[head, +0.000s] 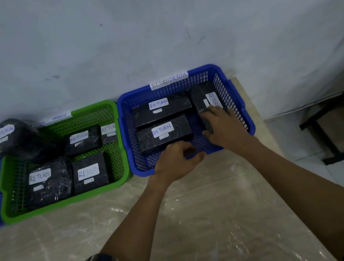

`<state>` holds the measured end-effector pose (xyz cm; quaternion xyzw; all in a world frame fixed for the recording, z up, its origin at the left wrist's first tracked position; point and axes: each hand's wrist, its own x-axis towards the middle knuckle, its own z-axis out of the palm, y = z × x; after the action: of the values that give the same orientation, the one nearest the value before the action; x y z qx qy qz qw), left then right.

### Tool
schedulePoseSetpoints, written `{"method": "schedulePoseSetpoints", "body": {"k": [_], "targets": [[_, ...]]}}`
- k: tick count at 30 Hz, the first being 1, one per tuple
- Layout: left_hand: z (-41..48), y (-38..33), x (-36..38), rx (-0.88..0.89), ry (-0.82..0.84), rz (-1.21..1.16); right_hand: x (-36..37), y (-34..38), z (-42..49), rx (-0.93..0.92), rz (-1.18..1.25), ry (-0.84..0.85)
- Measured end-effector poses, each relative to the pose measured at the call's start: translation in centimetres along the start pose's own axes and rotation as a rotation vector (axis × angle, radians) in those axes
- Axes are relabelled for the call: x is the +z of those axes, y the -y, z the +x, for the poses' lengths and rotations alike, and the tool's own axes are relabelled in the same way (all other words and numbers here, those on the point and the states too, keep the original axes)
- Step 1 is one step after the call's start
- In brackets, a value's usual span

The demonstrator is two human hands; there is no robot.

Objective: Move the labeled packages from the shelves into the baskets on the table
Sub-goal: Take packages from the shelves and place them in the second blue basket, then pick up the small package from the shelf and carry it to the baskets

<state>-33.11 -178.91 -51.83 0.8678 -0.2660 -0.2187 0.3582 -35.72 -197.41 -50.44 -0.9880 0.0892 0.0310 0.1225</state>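
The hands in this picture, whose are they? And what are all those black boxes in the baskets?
They belong to a person wearing a camera on the head, looking down. The right hand holds a black wrapped package with a white RETURN label inside the blue plastic basket, beside two more packages. The left hand is at that basket's near rim; whether it grips is unclear. A green plastic basket alongside holds more. Both stand on a pale marble-patterned table.
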Motion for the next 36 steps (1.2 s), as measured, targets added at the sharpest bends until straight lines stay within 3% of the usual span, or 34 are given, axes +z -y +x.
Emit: {"method": "schedulePoseSetpoints", "body": {"k": [5,11,21,36], "targets": [[-2.2,-0.5,-1.1,0.075,-0.190,-0.105,-1.9,2.3,-3.9,0.003,0.118,-0.093],[-7.5,-1.3,-4.7,0.000,-0.078,-0.102,-3.1,6.7,-9.8,-0.059,0.329,-0.131],[-27.7,0.4,-7.5,-0.094,-0.322,-0.126,-2.2,15.5,-23.1,-0.108,0.439,0.082],[-57.9,10.8,-13.4,-0.270,-0.413,-0.093,2.7,39.9,-40.0,-0.321,0.317,0.340]]}}
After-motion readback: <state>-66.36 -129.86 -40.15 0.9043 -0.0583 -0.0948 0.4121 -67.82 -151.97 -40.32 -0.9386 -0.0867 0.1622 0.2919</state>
